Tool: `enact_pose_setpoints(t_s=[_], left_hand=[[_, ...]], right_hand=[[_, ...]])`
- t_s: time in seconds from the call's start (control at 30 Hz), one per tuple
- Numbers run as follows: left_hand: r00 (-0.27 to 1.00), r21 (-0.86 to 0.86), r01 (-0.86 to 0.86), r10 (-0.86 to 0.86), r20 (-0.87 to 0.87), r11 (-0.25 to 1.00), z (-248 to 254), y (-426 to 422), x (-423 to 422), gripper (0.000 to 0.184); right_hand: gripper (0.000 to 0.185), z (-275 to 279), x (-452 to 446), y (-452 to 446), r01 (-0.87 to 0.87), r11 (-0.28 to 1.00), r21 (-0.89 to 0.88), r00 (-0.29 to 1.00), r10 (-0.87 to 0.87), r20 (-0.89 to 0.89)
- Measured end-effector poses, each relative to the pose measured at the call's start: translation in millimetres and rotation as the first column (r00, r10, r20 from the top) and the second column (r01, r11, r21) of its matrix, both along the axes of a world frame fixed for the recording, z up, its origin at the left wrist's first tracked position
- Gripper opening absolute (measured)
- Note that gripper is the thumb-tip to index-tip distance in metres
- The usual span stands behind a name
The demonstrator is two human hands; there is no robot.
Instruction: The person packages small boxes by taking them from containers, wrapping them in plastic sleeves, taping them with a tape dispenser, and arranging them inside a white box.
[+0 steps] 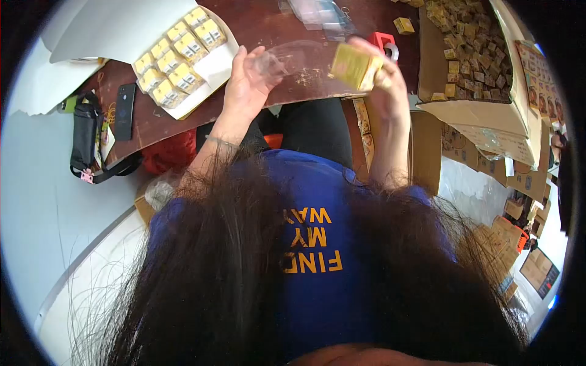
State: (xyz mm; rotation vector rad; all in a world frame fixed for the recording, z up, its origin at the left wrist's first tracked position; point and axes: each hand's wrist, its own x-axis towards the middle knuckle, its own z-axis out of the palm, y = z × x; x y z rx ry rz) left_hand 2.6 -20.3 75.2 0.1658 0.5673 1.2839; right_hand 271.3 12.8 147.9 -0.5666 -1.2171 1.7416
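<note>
My left hand (249, 82) is raised over the near edge of the dark red table, thumb and fingers curled around a clear plastic piece (268, 64). To its right, my right hand (389, 82) grips a small yellow box (354, 66), which is blurred by motion. The two hands are apart, with the plastic and the box not touching. Just behind my right hand stands a red tape dispenser (381, 41) with a roll of tape. Clear plastic sheets (321, 13) lie farther back on the table.
Several yellow boxes (183, 50) sit in rows on a white tray (221, 66) at the left. A phone (125, 111) and a black bag (87, 131) lie at the far left. At the right stands a cardboard carton (482, 113) holding many small boxes.
</note>
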Motion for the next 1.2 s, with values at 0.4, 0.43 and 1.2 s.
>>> enact_pose_setpoints(t_s=[0.4, 0.43, 1.2], left_hand=[[0.889, 0.323, -0.186, 0.299, -0.347, 0.928, 8, -14, 2, 0.034], [0.869, 0.368, -0.179, 0.322, -0.376, 0.912, 12, -14, 1, 0.033], [0.799, 0.433, -0.096, 0.329, -0.504, 0.896, 6, -32, -5, 0.026]], right_hand=[[0.059, -30, -74, -46, 0.356, 0.921, 0.157, 0.896, -0.384, 0.222], [0.059, -32, -75, -45, 0.355, 0.925, 0.133, 0.912, -0.374, 0.17], [0.059, -45, -86, -59, 0.306, 0.937, 0.167, 0.915, -0.338, 0.219]])
